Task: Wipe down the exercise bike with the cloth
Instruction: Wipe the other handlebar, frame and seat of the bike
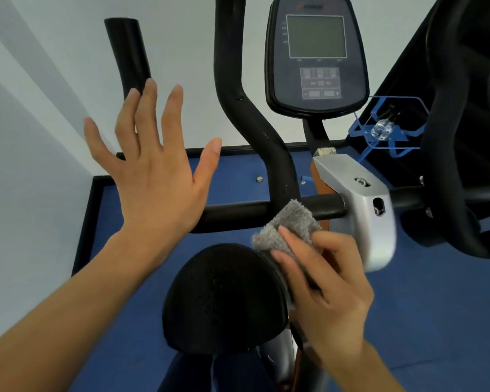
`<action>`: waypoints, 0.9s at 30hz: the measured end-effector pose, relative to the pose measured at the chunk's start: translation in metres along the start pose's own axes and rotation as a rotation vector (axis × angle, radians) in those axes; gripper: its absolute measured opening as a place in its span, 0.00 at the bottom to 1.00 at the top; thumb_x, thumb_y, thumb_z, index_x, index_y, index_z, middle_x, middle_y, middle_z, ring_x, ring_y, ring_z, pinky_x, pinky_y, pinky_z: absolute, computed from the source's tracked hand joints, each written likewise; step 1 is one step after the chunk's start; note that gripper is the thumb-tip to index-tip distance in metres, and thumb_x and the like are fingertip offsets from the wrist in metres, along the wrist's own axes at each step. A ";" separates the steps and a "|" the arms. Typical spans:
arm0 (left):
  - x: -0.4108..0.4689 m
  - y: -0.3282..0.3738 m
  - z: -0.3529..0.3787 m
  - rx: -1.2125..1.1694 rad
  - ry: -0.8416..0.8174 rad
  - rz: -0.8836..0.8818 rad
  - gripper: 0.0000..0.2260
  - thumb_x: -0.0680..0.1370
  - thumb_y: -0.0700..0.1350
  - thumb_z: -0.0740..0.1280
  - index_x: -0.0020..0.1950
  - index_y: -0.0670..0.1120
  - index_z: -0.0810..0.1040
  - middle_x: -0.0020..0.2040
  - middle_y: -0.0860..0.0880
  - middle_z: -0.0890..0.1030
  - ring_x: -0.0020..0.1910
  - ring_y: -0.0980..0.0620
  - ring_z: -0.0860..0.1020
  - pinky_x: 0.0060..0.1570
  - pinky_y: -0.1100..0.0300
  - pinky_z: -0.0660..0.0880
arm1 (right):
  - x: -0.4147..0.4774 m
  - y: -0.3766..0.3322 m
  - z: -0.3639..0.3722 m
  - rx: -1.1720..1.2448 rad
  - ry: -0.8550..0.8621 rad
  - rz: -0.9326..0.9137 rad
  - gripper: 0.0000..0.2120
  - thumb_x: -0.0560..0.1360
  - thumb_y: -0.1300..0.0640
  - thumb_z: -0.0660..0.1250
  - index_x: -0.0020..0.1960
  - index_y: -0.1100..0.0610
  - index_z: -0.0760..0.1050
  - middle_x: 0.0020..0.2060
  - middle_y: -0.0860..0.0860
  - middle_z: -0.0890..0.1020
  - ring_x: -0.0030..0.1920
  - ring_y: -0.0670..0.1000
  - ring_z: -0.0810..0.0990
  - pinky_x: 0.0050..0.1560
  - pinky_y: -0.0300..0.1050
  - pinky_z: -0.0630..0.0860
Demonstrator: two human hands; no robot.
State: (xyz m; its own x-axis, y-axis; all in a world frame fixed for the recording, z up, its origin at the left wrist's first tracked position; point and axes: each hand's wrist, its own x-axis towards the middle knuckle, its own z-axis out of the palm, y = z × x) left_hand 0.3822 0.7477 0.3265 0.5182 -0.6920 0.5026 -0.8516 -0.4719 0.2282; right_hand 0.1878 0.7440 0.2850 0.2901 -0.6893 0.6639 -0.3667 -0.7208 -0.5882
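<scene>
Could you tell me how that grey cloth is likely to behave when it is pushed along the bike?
The grey cloth, bunched in the right hand, looks soft and floppy, so it should mould around the bars. Its fluffy pile probably grips rather than slides. It seems light.

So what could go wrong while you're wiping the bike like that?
The grey cloth is bunched small in the right hand, pinched mostly by fingertips, so it might slip out. The left hand hovers open, holding nothing, so the wiping may wobble. The cloth sits by the black seat, so the console could get missed.
</scene>
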 end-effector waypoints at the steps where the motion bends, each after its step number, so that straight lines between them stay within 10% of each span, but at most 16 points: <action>1: 0.000 0.000 0.000 0.008 -0.001 0.003 0.28 0.79 0.60 0.46 0.74 0.46 0.56 0.75 0.41 0.58 0.74 0.43 0.54 0.66 0.33 0.43 | 0.002 0.000 0.001 -0.015 0.016 0.002 0.11 0.75 0.56 0.65 0.55 0.58 0.75 0.41 0.53 0.72 0.40 0.45 0.71 0.41 0.35 0.73; 9: 0.003 -0.005 -0.003 0.016 -0.005 -0.001 0.29 0.79 0.62 0.45 0.75 0.47 0.54 0.76 0.40 0.54 0.74 0.41 0.51 0.65 0.31 0.40 | 0.008 -0.008 0.006 0.071 0.320 0.345 0.11 0.73 0.54 0.65 0.55 0.48 0.74 0.46 0.39 0.70 0.47 0.33 0.72 0.47 0.24 0.69; 18: 0.005 -0.004 0.001 0.040 0.014 -0.015 0.28 0.79 0.60 0.47 0.74 0.46 0.56 0.75 0.40 0.57 0.74 0.41 0.53 0.65 0.31 0.43 | 0.049 0.005 0.009 -0.087 -0.049 0.297 0.15 0.77 0.50 0.57 0.43 0.59 0.76 0.39 0.44 0.69 0.40 0.41 0.68 0.42 0.28 0.67; 23: 0.005 -0.005 0.002 0.041 0.022 -0.015 0.28 0.79 0.60 0.47 0.74 0.46 0.56 0.75 0.40 0.57 0.74 0.42 0.53 0.65 0.31 0.42 | 0.057 0.012 0.009 -0.284 -0.089 0.222 0.10 0.78 0.60 0.59 0.42 0.64 0.75 0.41 0.59 0.75 0.42 0.57 0.71 0.41 0.51 0.72; 27: 0.005 -0.004 0.002 0.037 0.018 -0.021 0.28 0.79 0.60 0.48 0.74 0.46 0.57 0.75 0.40 0.57 0.74 0.42 0.53 0.66 0.32 0.42 | 0.046 0.008 0.000 -0.143 -0.059 0.270 0.12 0.78 0.56 0.59 0.44 0.61 0.77 0.42 0.51 0.74 0.41 0.43 0.71 0.42 0.32 0.68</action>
State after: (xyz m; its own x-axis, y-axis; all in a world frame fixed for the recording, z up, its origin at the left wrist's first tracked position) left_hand 0.3884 0.7453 0.3267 0.5340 -0.6723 0.5127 -0.8370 -0.5059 0.2083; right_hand 0.1984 0.7065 0.3103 0.2149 -0.8604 0.4620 -0.5568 -0.4966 -0.6658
